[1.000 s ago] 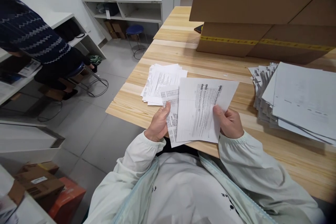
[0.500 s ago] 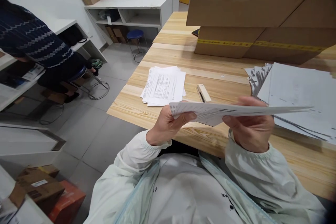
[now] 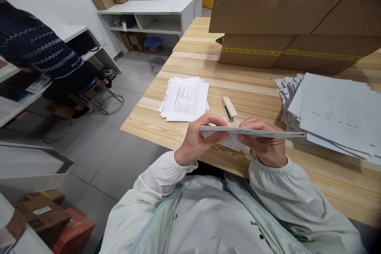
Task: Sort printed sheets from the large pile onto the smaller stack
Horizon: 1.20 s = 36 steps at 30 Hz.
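Note:
Between my two hands is a thin set of printed paper sheets (image 3: 285, 133), seen almost edge-on above the table's front edge. My left hand (image 3: 202, 135) pinches its left end, thumb below and fingers behind. My right hand (image 3: 263, 143) grips it right of the middle, with the thumb underneath. A cream stapler (image 3: 229, 108) lies on the table just beyond the sheets. To the left of it rests a small pile of printed papers (image 3: 186, 99). A larger, uneven stack of papers (image 3: 336, 107) sits at the right.
Large cardboard boxes (image 3: 285, 51) with yellow tape stand at the back of the wooden table (image 3: 166, 87). A person (image 3: 44, 47) in a patterned top sits at a white desk on the left. A blue stool (image 3: 153, 42) and several boxes (image 3: 41, 214) are on the floor.
My right hand has moved left along the sheets, closer to my left hand. The sheets now look more level and edge-on, and their right end reaches less far over the large stack.

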Each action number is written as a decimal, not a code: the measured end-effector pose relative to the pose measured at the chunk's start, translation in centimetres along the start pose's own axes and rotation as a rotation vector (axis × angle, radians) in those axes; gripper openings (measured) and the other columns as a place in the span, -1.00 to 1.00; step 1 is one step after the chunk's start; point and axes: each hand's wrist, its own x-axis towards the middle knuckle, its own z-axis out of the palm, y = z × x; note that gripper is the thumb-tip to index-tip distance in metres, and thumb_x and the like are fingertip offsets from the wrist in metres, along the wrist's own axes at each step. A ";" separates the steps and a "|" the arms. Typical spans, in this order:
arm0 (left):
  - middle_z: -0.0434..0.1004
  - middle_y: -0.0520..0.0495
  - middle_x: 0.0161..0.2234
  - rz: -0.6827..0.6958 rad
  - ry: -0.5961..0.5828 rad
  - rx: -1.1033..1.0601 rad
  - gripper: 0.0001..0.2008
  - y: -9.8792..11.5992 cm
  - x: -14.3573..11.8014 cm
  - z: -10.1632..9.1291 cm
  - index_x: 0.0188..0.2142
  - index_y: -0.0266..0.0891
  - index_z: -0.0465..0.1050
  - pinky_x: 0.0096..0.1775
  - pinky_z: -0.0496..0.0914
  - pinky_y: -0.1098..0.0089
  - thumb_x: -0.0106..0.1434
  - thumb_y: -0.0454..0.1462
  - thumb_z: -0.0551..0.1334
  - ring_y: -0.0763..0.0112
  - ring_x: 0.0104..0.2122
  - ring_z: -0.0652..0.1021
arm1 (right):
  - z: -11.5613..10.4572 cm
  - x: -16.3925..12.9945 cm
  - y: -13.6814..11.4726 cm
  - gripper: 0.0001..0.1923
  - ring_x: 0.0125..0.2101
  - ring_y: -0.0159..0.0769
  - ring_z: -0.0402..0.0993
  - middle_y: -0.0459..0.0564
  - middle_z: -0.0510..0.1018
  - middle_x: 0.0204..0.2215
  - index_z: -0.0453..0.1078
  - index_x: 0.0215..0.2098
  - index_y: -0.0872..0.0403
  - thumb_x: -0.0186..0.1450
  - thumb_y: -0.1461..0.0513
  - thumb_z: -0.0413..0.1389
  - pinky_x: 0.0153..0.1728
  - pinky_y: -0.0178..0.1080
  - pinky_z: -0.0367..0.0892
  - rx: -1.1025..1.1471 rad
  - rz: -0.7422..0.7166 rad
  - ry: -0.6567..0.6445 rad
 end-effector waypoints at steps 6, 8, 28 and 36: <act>0.57 -0.08 -0.27 0.032 -0.014 -0.035 -0.79 0.0 0.1 0.2 -0.23 -0.25 0.51 -0.23 0.44 0.36 0.22 -0.18 0.38 0.39 -0.27 0.57 | -0.3 0.2 -0.4 -0.84 -0.39 -0.26 0.49 -0.09 0.59 -0.41 0.56 -0.31 -0.05 0.16 0.32 0.33 -0.35 -0.16 0.37 -0.028 -0.114 -0.046; 0.57 -0.07 -0.27 0.047 -0.009 -0.043 -0.80 0.0 0.1 0.2 -0.23 -0.24 0.50 -0.23 0.44 0.36 0.22 -0.18 0.37 0.39 -0.26 0.57 | -0.4 0.3 -0.5 -0.82 -0.38 -0.27 0.49 -0.10 0.60 -0.40 0.56 -0.29 -0.05 0.17 0.33 0.33 -0.34 -0.17 0.37 -0.028 -0.144 -0.054; 0.40 0.08 -0.47 -0.103 0.263 0.095 -0.44 -1.0 -3.1 2.9 0.32 0.00 0.07 -0.43 0.30 0.41 0.38 -0.21 0.18 0.49 -0.55 0.31 | -2.9 -2.3 -1.8 -0.61 -0.60 -0.32 0.32 -0.09 0.48 -0.61 0.45 -0.56 0.03 0.16 -0.08 0.29 -0.61 -0.25 0.21 -0.379 0.329 0.272; 0.38 0.07 -0.53 -0.758 -0.165 -0.136 -0.77 -5.0 -1.3 3.5 -0.18 -0.32 0.48 -0.46 0.35 0.48 0.23 -0.45 0.10 0.55 -0.58 0.44 | -6.4 -3.9 2.9 -0.45 -0.41 -0.19 0.47 0.02 0.61 -0.39 0.45 -0.37 0.08 0.14 -0.24 0.18 -0.43 -0.19 0.33 -0.364 0.743 0.098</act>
